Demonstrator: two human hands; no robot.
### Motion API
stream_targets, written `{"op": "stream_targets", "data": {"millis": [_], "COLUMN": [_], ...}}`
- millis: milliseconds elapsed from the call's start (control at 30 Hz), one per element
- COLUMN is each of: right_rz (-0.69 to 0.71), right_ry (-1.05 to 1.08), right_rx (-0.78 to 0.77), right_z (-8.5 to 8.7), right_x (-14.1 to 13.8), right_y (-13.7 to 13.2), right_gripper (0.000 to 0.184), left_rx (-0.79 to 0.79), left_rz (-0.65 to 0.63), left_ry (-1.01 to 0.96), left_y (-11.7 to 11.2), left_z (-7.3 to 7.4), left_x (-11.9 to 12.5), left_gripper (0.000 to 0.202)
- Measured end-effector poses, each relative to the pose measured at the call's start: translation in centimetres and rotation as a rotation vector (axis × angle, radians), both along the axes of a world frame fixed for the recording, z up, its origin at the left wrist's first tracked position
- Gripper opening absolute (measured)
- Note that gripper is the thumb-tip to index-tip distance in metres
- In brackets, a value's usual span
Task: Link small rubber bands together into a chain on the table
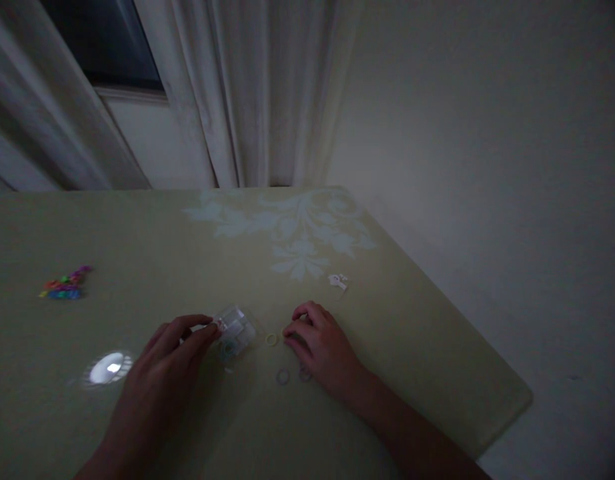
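A small clear plastic box [243,328] with compartments lies on the table, and my left hand [170,353] grips its left edge between thumb and fingers. Greenish rings [228,348] show in its near compartment. To the right of the box, my right hand [323,343] pinches a small yellow ring [284,333] close to the tabletop. Another yellow ring [271,339] lies flat between the box and that hand. Nearer to me are a pale grey ring [283,377] and more pale rings [304,375], partly hidden by my right hand.
Small white pieces [338,281] lie beyond my right hand. A pile of bright coloured pieces [66,285] sits at the far left of the table [137,247]. The tabletop bears a pale floral pattern and a bright light reflection. Curtains [267,93] and a wall stand behind.
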State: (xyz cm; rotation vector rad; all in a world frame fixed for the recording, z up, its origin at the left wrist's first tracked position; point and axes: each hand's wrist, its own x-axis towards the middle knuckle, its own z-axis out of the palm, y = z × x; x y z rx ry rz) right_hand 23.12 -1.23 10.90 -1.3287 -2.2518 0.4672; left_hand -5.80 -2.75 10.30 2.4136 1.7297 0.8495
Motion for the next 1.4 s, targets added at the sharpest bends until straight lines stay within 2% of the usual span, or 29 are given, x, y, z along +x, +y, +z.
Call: {"op": "stream_targets", "data": {"millis": [133, 267, 400, 500, 633, 733, 833, 1000, 1233, 1300, 1400], "right_rz": [0.015, -0.006, -0.038, 0.004, 0.148, 0.186, 0.126, 0.055, 0.067, 0.075, 0.081], "right_ry": [-0.062, -0.069, 0.193, 0.446, 0.620, 0.642, 0.543, 0.139, -0.056, -0.098, -0.142], "right_rx": [0.027, 0.041, -0.005, -0.078, -0.194, -0.217, -0.148, -0.006, 0.055, 0.079, 0.091], "right_z": [-0.1, -0.4, -0.2, 0.6, 1.6, 1.5, 0.7, -0.8, -1.1, -1.0, -0.8], "right_x": [-0.3, -0.6, -0.7, -0.9, -1.4, -1.7, -1.7, -1.3, -1.4, -1.5, -1.5], "right_y": [0.0, 0.2, 0.1, -0.4, -1.4, -1.7, -1.3, -0.5, -0.5, -0.4, -0.4], "right_gripper": [0.007, 0.011, 0.014, 0.010, 0.005, 0.005, 0.008, 0.019, 0.007, 0.006, 0.003], "left_rx": [-0.072, -0.034, 0.110, 0.140, -0.068, -0.209, -0.328, -0.470, -0.792, -0.822, -0.769], "left_rz": [0.029, -0.028, -0.009, 0.003, -0.148, -0.185, -0.112, 0.009, 0.091, 0.101, 0.062], "left_ry": [-0.023, -0.040, -0.022, -0.130, -0.391, -0.528, -0.682, -0.955, -1.214, -1.280, -1.283], "left_y": [-0.2, -0.1, -0.1, -0.7, -2.4, -3.3, -3.5, -3.0, -2.9, -2.9, -2.8], "left_z": [-0.3, 0.0, 0.4, 0.4, 0.3, 0.5, 1.1, 1.8, 1.9, 1.7, 1.4], "left_x": [0.1, -0.2, 0.4, 2.3, 5.5, 6.8, 7.2, 7.3, 7.1, 7.1, 7.2], "left_gripper": [0.037, 0.035, 0.036, 0.028, 0.026, 0.009, 0.007, 0.017, 0.034, 0.038, 0.037]}}
